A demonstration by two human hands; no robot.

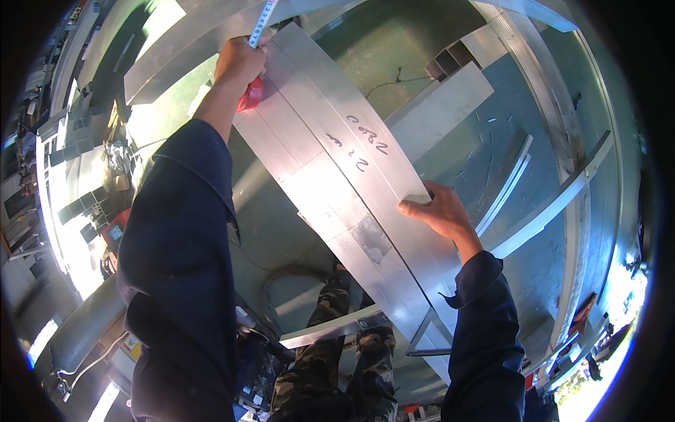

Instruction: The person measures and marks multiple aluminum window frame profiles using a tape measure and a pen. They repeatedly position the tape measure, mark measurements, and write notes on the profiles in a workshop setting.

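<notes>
1. Left of the silver panel [309, 91], a dark blue sleeve [179, 211] is seen, by which the left forearm is covered.
2. At the panel's far left corner, the left hand [240, 62] is placed, its fingers curled inward; the tape blade [262, 24] is pinched near its thumb, though the grip of the other fingers cannot be told.
3. Just below that hand, against the panel's left edge, a red tape case [250, 96] is partly hidden.
4. Below the panel's left edge, camouflage trousers [309, 376] are crossed by a short pale bar [327, 330].
5. The panel itself is stretched slantwise between both hands; it is split lengthwise by a dark seam and marked by black handwriting [371, 133].
6. At the panel's near end, a triangular frame [429, 352] is seen.
7. The panel's right edge is gripped by the right hand [443, 211], the thumb laid on top and the fingers bent over the side.
8. Right of the panel, a pale beam [446, 105], thin strips [508, 184] and a long bar [545, 216] are spread.
</notes>
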